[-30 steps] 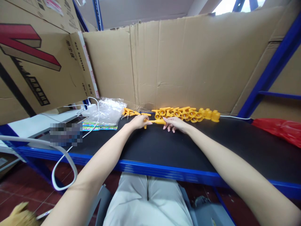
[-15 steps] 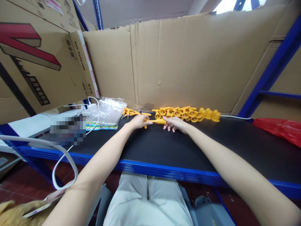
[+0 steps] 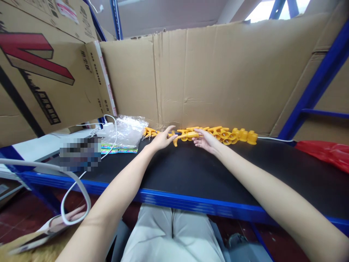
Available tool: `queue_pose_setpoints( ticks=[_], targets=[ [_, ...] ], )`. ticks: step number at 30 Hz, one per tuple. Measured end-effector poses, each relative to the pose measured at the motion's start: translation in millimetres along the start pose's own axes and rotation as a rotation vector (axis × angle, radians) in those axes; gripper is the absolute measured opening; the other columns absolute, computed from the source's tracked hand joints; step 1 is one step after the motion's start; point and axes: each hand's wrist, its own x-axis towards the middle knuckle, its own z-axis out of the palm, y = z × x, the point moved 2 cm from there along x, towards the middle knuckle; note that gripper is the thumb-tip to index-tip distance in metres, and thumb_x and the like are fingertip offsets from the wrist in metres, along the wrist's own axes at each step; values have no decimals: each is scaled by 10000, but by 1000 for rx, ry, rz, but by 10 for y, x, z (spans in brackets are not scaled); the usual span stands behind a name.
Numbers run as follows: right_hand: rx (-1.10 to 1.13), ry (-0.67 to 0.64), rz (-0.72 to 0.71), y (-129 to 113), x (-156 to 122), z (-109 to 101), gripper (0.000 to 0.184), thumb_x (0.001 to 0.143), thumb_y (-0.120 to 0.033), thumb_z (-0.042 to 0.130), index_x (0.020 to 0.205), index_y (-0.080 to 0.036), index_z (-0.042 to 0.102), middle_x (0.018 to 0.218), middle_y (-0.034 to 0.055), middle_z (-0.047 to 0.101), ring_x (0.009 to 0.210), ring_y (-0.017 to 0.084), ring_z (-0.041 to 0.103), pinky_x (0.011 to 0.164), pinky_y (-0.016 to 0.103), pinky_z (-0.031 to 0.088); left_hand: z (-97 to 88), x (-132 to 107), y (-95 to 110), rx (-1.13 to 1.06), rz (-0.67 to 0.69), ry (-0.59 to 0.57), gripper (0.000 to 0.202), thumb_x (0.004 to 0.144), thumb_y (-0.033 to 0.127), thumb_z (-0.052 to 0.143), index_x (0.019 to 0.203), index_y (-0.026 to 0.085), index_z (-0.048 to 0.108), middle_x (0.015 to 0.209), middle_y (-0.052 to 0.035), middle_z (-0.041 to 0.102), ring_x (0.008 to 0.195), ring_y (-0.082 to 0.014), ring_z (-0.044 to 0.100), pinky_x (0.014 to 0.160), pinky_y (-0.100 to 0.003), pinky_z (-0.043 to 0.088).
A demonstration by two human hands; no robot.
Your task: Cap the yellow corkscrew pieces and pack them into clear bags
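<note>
My right hand [image 3: 208,141] pinches a yellow plastic corkscrew [image 3: 192,135] by its wider right end, just above the black shelf. The T-shaped handle of that corkscrew points toward my left hand [image 3: 163,140], whose thumb and fingers are spread apart around the handle end. Whether the left fingertips touch it is hard to tell. Behind and right of my hands lies a row of yellow corkscrews [image 3: 225,134] with round open cups, and yellow cup pieces [image 3: 252,138] stand at its right end. Yellow handles with metal spirals [image 3: 148,133] lie left of my left hand.
Clear plastic bags [image 3: 127,131] and a white plug with a cable [image 3: 108,128] lie on the left. A cardboard sheet [image 3: 218,76] walls the back. A red plastic bag [image 3: 324,154] lies far right. The shelf's blue front edge [image 3: 201,205] crosses before my lap.
My left hand has opened from its grip on the corkscrew's handle, fingers now spread. My right hand has closed on the wider end, and the corkscrew has shifted slightly right and up.
</note>
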Motion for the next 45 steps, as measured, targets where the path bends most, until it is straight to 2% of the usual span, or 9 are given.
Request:
queue_pose_setpoints(
  ticks=[5,11,17,20,28,33,37,41,45],
  targets=[
    [-96,266,-247,-291,155,-4,210,799,-337,513,921,-181,446,741,42,604,572,108,566,519,228,484,-85,13,-10,48,-118,196,489,870,489,304,1275,219,343,842,-49,642,816,-188,601,750,-294,427],
    [-828,425,-718,-287,440,147,317,757,-420,547,980,-205,482,906,51,613,788,156,581,707,278,439,-8,-2,-129,172,-147,109,408,873,464,305,1098,193,510,836,-61,651,799,-196,604,736,-292,430],
    [-1658,378,-776,44,586,365,284,822,-351,479,1016,-147,518,896,129,647,849,252,578,828,406,311,56,20,-248,258,-132,44,323,871,347,336,882,171,607,819,-70,655,783,-192,603,712,-282,441],
    [-1892,359,-784,137,599,442,277,834,-314,455,1009,-118,542,900,144,651,854,257,578,897,447,220,69,36,-311,279,-169,21,270,854,265,371,902,171,619,905,-74,656,864,-183,596,777,-275,436],
    [-1981,423,-672,90,572,493,359,814,-386,486,1022,-104,566,956,151,638,917,288,552,925,498,177,190,31,-441,336,-160,-158,354,825,245,417,1157,194,529,1207,-76,542,1112,-194,484,947,-306,364],
    [-1964,411,-680,106,550,486,431,837,-410,431,1137,-110,511,1036,162,605,949,292,539,935,520,160,246,11,-435,346,-173,-290,373,846,314,388,1188,228,509,1239,-54,524,1138,-197,470,961,-313,351],
    [-1938,395,-692,90,494,510,432,832,-410,431,1142,-118,498,1037,152,598,945,290,536,933,522,174,245,15,-408,368,-188,-292,355,837,297,399,1153,225,544,1216,-58,539,1114,-198,489,953,-307,359],
    [-1915,391,-693,-106,366,460,404,836,-382,409,1137,-123,489,1055,144,587,952,283,528,923,522,195,243,23,-383,378,-177,-271,339,828,271,405,1112,223,582,1182,-60,558,1082,-200,508,939,-303,374],
    [-1826,476,-604,-470,211,122,430,823,-360,401,1189,-139,449,1118,145,555,1009,284,500,901,516,238,245,28,-356,381,-178,-262,337,819,241,401,1089,223,601,1137,-68,578,1054,-206,518,910,-318,398]
  ],
)
